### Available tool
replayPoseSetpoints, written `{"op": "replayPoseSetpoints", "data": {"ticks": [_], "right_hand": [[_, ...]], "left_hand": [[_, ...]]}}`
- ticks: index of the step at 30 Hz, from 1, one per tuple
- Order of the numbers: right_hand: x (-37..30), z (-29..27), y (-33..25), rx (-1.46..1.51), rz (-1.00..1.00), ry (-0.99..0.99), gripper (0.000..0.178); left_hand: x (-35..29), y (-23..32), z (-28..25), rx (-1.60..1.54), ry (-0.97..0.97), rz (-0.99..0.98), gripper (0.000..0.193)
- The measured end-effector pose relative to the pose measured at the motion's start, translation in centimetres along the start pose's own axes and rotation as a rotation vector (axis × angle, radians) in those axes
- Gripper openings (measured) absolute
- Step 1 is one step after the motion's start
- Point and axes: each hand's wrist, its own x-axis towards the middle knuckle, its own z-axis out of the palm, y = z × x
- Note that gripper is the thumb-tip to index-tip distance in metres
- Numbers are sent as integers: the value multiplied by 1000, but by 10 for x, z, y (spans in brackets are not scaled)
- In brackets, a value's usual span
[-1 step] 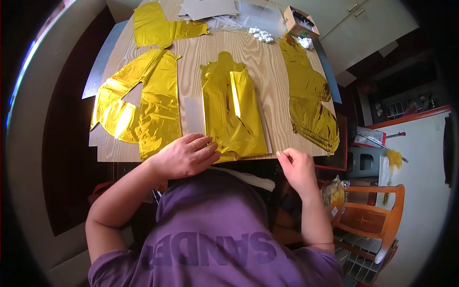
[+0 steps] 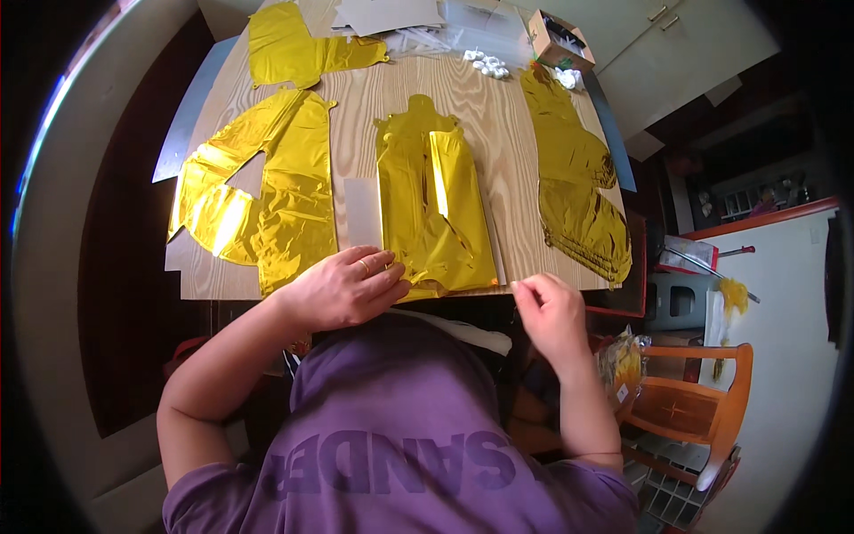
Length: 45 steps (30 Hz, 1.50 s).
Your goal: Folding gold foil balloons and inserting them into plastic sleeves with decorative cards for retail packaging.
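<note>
A gold foil balloon (image 2: pixel 463 214), deflated and folded in a long stack, lies at the table's near edge over a pale card (image 2: pixel 362 214) that sticks out at its left. My left hand (image 2: pixel 351 285), a ring on one finger, is closed with curled fingertips on the balloon's near left corner; its thumb is hidden. Beside the near right corner, my right hand (image 2: pixel 550 307) is closed in a pinch at the table edge. Whatever sits between that thumb and finger is too small to make out.
Flat gold balloons lie at left (image 2: pixel 298 187), far left (image 2: pixel 289 44) and right, where a stack (image 2: pixel 578 196) spreads. Toward the back are white sheets (image 2: pixel 391 13), clear plastic bags (image 2: pixel 485 34), small white rolls (image 2: pixel 486 64) and a cardboard box (image 2: pixel 560 44). A wooden chair (image 2: pixel 680 405) stands at right.
My right hand has shifted very slightly left, toward the balloon's corner. My left hand stays on the foil.
</note>
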Motion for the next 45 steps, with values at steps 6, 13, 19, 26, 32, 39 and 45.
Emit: {"op": "replayPoseSetpoints", "data": {"ticks": [6, 13, 19, 26, 32, 39, 45], "right_hand": [[-18, 69, -19, -454, -549, 65, 59], [-17, 93, -6, -464, -525, 65, 72], [-15, 97, -8, -479, -532, 51, 77], [-15, 101, -11, -459, -506, 50, 81], [-15, 103, -12, -460, -484, 44, 79], [-12, 102, -11, -470, -479, 32, 80], [-12, 103, -9, -504, -495, 47, 83]], "left_hand": [[7, -2, -6, -4, -56, 23, 38], [-11, -1, -5, -185, -42, -182, 51], [-14, 8, -23, -242, -210, -625, 87], [-16, 7, -5, -159, -181, -588, 97], [-9, 12, -9, -242, -147, -628, 101], [-10, 10, -11, -256, -165, -641, 101], [8, 13, -28, -168, -284, -621, 100]]}}
